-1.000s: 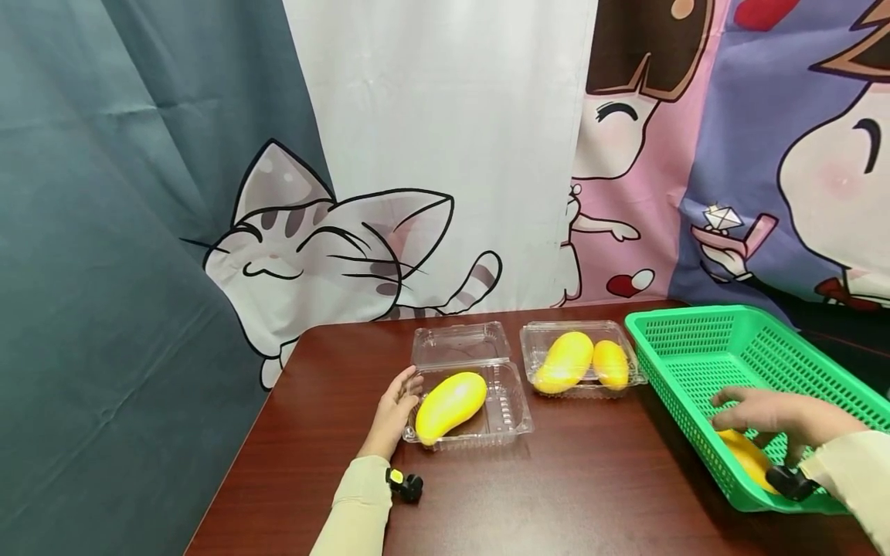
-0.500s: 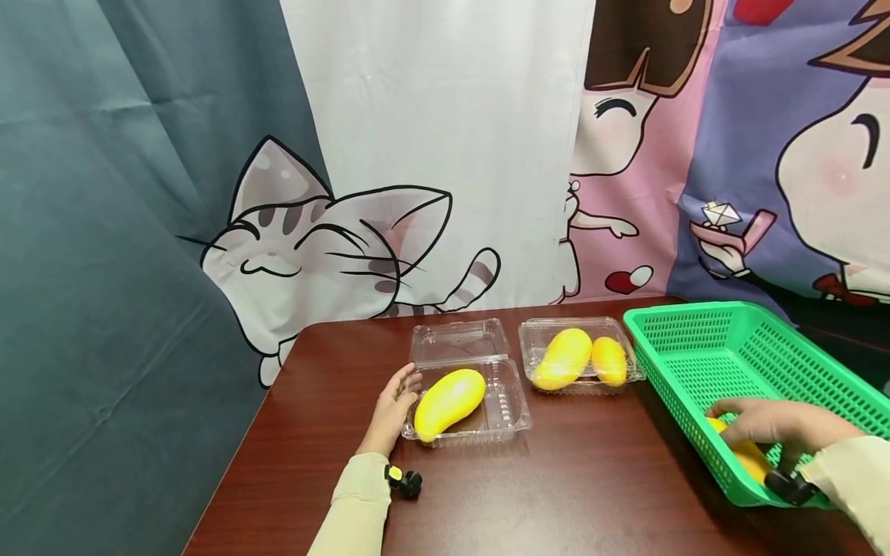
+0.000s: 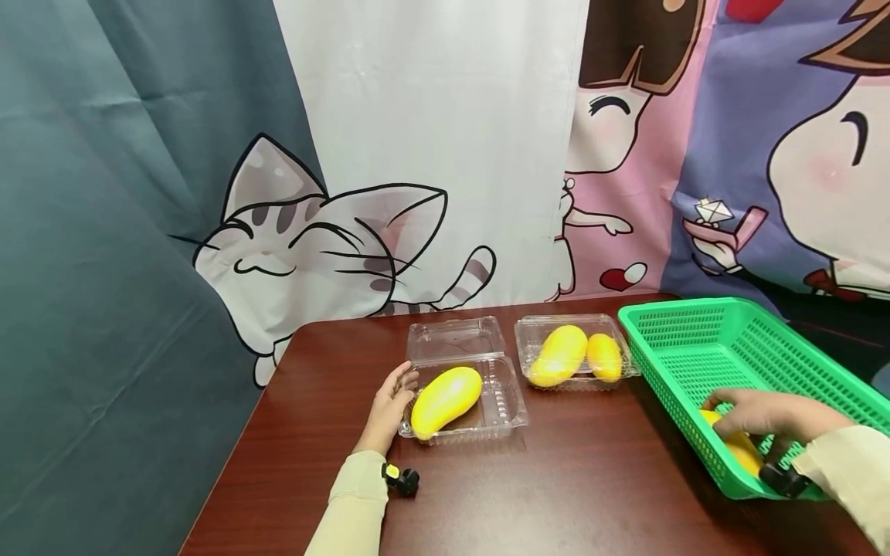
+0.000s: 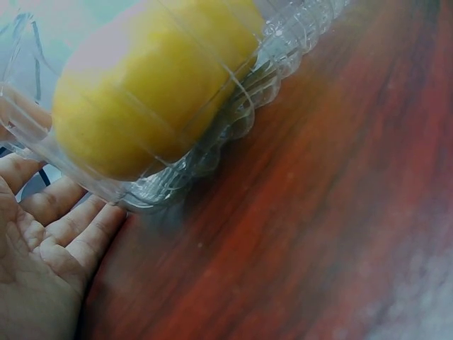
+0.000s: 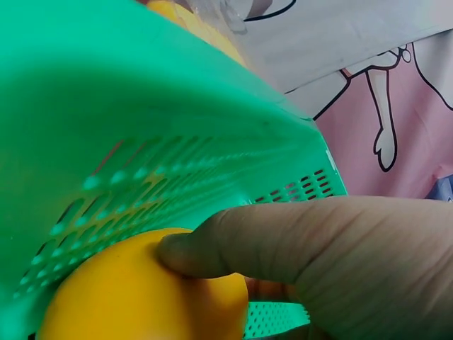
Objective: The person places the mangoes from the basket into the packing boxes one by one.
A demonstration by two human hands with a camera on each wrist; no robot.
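In the head view, a long yellow mango (image 3: pixel 446 401) lies in an open clear plastic clamshell box (image 3: pixel 504 409), its lid (image 3: pixel 455 340) folded back. My left hand (image 3: pixel 389 401) rests at the box's left side; the left wrist view shows its fingers (image 4: pixel 88 227) extended along the clear wall. Inside the green plastic basket (image 3: pixel 705 364) on the right, my right hand (image 3: pixel 772 413) grips an orange-yellow mango (image 3: pixel 742 454). Its thumb (image 5: pixel 195 253) presses on top of the fruit in the right wrist view, while the other fingers are mostly hidden.
A second clamshell box (image 3: pixel 524 332), holding a long mango (image 3: pixel 560 357) and a smaller one (image 3: pixel 604 357), stands between the open box and the basket. The dark red wooden table (image 3: pixel 528 494) ends at a printed curtain (image 3: pixel 445 139).
My right hand has moved onto the mango in the basket and taken hold of it. The left hand has stayed beside the open box. The head view has shifted slightly.
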